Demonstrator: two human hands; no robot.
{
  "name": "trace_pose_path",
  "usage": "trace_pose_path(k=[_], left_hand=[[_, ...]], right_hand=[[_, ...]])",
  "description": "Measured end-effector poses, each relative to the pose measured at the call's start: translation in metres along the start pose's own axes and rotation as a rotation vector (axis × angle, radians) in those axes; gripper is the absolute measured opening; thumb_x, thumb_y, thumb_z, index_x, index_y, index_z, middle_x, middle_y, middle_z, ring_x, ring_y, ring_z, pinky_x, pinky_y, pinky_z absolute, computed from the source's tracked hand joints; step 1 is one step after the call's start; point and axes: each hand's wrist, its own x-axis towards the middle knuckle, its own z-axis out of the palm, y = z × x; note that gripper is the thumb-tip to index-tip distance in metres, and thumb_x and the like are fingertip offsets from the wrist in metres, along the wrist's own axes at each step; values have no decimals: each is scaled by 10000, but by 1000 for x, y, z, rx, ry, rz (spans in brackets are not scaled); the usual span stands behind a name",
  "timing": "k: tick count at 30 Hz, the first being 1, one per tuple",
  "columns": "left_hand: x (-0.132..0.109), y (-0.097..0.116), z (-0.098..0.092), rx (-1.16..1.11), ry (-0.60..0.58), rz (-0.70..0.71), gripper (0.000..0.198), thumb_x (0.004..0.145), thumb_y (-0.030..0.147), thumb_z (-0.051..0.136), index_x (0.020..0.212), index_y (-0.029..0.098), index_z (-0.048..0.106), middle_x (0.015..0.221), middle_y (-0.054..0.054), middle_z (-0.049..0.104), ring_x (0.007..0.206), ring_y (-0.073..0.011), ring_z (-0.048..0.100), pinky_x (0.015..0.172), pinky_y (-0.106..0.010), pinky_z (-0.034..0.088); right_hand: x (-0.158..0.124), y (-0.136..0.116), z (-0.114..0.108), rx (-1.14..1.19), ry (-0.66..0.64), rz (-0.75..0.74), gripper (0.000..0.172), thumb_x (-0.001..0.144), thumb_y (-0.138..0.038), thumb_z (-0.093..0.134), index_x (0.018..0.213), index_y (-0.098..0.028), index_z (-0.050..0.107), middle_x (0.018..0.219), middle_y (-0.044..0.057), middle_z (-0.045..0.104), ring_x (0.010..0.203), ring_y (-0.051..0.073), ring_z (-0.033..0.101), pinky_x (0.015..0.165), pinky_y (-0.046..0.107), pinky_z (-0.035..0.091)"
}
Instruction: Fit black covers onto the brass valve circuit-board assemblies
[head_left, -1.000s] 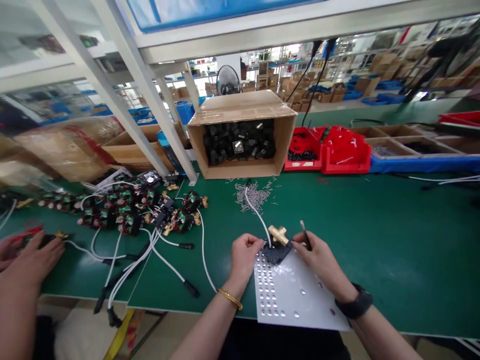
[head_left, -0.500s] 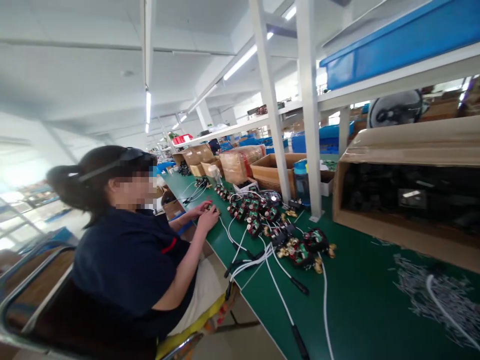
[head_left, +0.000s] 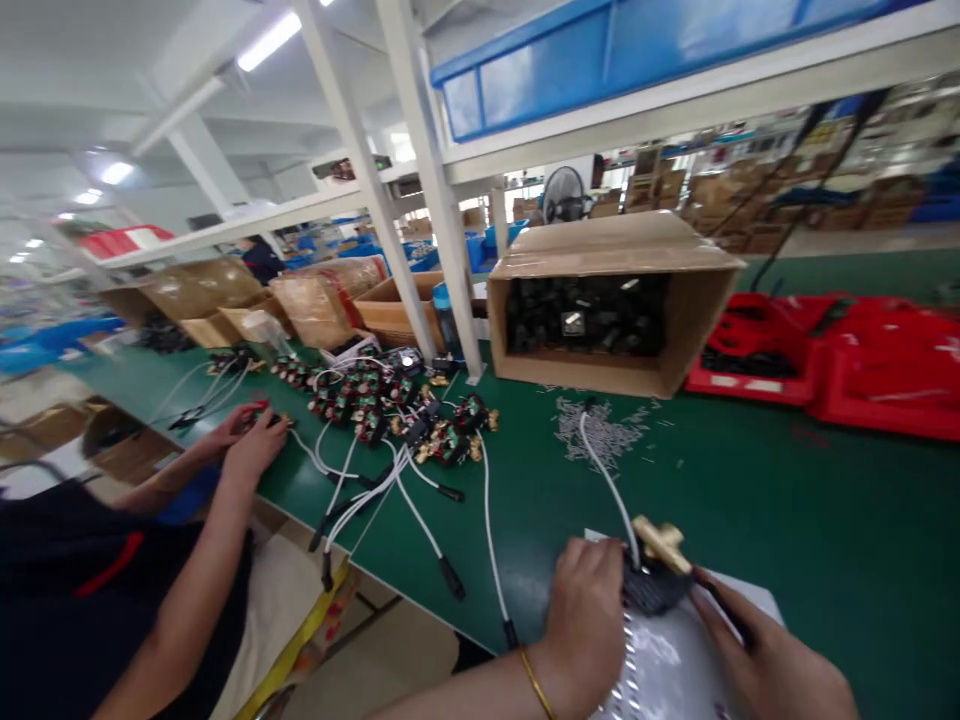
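My left hand [head_left: 589, 620], with a gold bangle at the wrist, is closed on the near side of a black housing [head_left: 654, 588]. A brass fitting [head_left: 664, 543] sticks out of the housing's top, and a white cable [head_left: 606, 482] runs up from it across the table. At the housing's right side, my right hand [head_left: 780, 650] is closed around a slim dark item [head_left: 726, 608], too blurred to name. Beneath both hands lies a pale, shiny sheet or pad [head_left: 671, 660]. Several tiny grey pins [head_left: 600, 435] are scattered just beyond.
To the left, a co-worker's hands [head_left: 251, 440] hold a small part. Several wired brass-and-circuit assemblies [head_left: 375, 400] are piled mid-table. A cardboard box [head_left: 607, 375] of black parts stands behind, beside red bins [head_left: 885, 370]. White posts [head_left: 442, 200] carry a shelf with a blue crate [head_left: 540, 70].
My view has swung right and down from the co-worker. Both my hands, the black housing with its brass fitting and the red bins have come into view.
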Motion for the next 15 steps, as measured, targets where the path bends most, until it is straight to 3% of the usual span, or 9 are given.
trace_pose_path(k=[1,3,7,11,15], left_hand=[[-4,-6,5,3,-9,28,407,838,83,370,1188,202,540,1137,-103,602,1047,-246,501,933,-375,391],[2,-22,-5,5,32,19,436,842,106,382,1250,223,479,1205,-84,555,1111,-236,464,976,-359,358],[60,-54,-37,124,125,-126,221,833,135,435,988,188,583,967,-71,626,925,-196,562,835,-304,423],[122,-70,-33,192,115,-152,135,788,121,520,895,179,579,830,-55,631,832,-197,583,765,-303,421],[147,-74,-21,280,102,-171,121,743,159,618,856,186,583,863,-66,630,871,-220,578,749,-306,417]], right_hand=[[0,1,-9,-12,14,19,356,729,-565,506,974,-361,663,714,81,696,626,328,656,503,409,494],[13,-3,-23,-11,34,9,376,766,-527,473,991,-287,655,907,61,704,821,303,658,659,393,519],[77,-19,-37,-134,12,-27,252,832,-323,449,941,-186,631,928,64,694,876,233,638,744,312,482],[142,-38,-23,-234,-9,-34,144,815,-272,584,909,-166,610,878,66,674,804,207,628,681,264,450],[170,-53,3,-319,-49,-38,88,797,-233,642,835,-164,604,874,82,637,795,221,608,641,278,421]])
